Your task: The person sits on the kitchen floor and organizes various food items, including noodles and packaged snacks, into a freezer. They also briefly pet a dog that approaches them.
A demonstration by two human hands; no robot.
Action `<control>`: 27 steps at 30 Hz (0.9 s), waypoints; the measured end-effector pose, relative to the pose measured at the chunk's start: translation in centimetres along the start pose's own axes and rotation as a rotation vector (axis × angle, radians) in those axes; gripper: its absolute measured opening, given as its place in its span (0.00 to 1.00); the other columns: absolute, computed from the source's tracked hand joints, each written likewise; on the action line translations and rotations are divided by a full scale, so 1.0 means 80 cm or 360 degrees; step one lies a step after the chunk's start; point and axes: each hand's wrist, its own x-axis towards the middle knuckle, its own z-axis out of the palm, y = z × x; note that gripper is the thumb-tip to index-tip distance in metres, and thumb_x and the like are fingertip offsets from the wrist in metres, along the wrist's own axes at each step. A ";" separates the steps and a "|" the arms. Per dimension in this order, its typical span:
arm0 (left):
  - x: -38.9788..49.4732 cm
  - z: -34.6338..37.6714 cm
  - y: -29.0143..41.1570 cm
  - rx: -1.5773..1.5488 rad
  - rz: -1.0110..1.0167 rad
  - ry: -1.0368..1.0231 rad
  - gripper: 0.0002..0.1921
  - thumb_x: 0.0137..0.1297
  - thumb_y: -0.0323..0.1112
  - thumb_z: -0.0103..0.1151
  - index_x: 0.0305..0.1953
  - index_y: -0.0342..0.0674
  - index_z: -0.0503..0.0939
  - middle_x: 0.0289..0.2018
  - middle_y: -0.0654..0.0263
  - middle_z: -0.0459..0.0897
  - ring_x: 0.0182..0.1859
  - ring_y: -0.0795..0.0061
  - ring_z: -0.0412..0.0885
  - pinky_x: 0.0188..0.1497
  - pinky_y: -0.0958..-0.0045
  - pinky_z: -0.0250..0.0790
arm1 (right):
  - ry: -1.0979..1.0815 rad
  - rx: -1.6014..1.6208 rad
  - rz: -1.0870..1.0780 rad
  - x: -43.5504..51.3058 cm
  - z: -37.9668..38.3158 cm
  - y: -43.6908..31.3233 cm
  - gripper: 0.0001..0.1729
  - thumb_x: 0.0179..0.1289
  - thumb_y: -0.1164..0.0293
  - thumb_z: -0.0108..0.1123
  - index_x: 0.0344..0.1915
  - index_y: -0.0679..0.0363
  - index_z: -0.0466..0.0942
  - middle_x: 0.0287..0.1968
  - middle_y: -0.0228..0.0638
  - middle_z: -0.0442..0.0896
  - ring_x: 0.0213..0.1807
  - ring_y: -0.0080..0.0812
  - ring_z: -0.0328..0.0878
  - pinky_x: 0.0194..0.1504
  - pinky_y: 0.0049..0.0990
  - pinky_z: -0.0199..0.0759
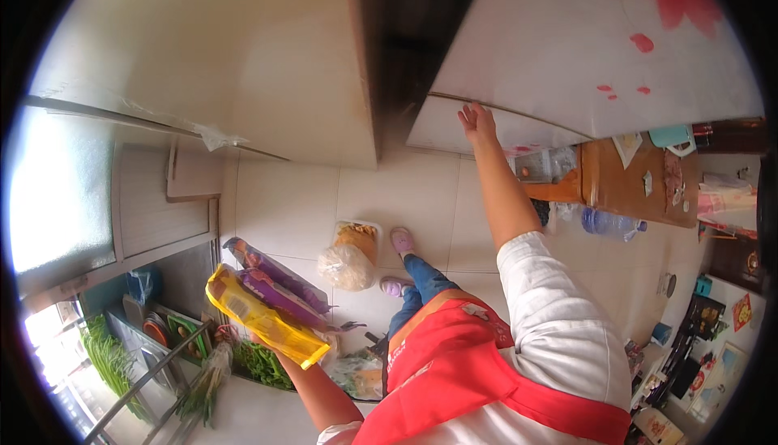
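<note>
My left hand (262, 343), mostly hidden behind plastic packages, grips a yellow package (267, 317) and a purple package (281, 290) beside it. A darker purple package (258, 259) lies along their far side. My right hand (477, 121) reaches to the seam between an upper white door panel (547, 37) and a lower white panel (450, 123), both with red floral print, apparently a refrigerator. The fingers are bent at that seam; whether they grip the edge cannot be told. A dark gap (413, 31) opens beside the panels.
A plastic container (378, 232) and a clear bag (346, 269) sit on the tiled floor by my feet. A beige panel (243, 50) stands across the gap. Green vegetables (261, 363) lie near my left arm. A wooden table (638, 183) and large water bottle (608, 224) are at the right.
</note>
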 end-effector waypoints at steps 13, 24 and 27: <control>-0.018 0.025 0.084 -0.0155 0.0391 0.0089 0.25 0.58 0.49 0.50 0.52 0.38 0.71 0.42 0.60 0.81 0.40 0.66 0.82 0.43 0.64 0.77 | -0.2260 -0.1806 0.0106 -0.387 0.133 0.153 0.22 0.65 0.70 0.51 0.57 0.62 0.61 0.56 0.42 0.70 0.55 0.31 0.71 0.57 0.33 0.65; -0.046 -0.096 0.198 -0.0356 0.0500 -0.0186 0.29 0.57 0.52 0.58 0.54 0.38 0.70 0.46 0.60 0.79 0.45 0.65 0.80 0.47 0.61 0.75 | -0.1469 -0.1370 -0.2440 -0.568 0.565 0.351 0.44 0.53 0.60 0.65 0.60 0.72 0.54 0.55 0.57 0.66 0.57 0.54 0.62 0.59 0.40 0.57; -0.014 -0.166 0.259 -0.0258 0.0296 -0.0230 0.30 0.57 0.53 0.57 0.54 0.37 0.70 0.47 0.60 0.78 0.46 0.65 0.79 0.49 0.62 0.73 | -0.0996 -0.1504 -0.2383 -0.548 0.603 0.377 0.35 0.52 0.56 0.65 0.50 0.68 0.63 0.46 0.51 0.71 0.49 0.51 0.69 0.49 0.41 0.64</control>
